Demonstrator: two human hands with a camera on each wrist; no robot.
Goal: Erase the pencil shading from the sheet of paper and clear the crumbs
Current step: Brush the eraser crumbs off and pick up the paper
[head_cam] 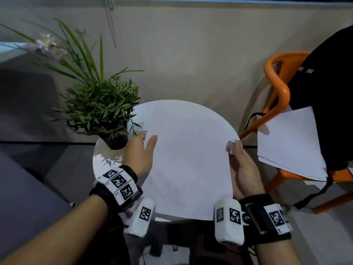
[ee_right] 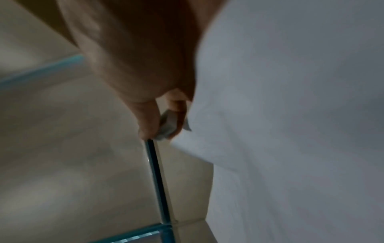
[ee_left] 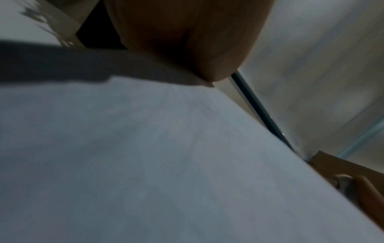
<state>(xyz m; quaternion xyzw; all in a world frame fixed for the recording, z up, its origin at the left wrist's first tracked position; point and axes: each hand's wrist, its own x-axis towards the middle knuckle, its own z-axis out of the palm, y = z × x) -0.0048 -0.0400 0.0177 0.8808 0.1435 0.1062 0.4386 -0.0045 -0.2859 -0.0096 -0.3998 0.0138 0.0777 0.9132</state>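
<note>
A white sheet of paper [head_cam: 191, 165] lies across the round white table [head_cam: 103, 157], and I see no pencil shading on it. My left hand [head_cam: 142, 150] grips its left edge with the thumb on top. In the left wrist view the sheet [ee_left: 145, 164] looks raised, with a shadow behind it. My right hand [head_cam: 236, 152] is at the sheet's right edge and pinches a small pale eraser [head_cam: 232, 146] in its fingertips. The right wrist view shows the eraser [ee_right: 167, 123] between the fingers, right beside the sheet [ee_right: 290, 115]. Whether this hand also holds the paper is hidden.
A potted green plant [head_cam: 103, 108] stands on the table's left rear, close to my left hand. To the right is an orange chair [head_cam: 277, 88] carrying loose white sheets [head_cam: 290, 142] and a black bag [head_cam: 328, 92]. A beige wall rises behind.
</note>
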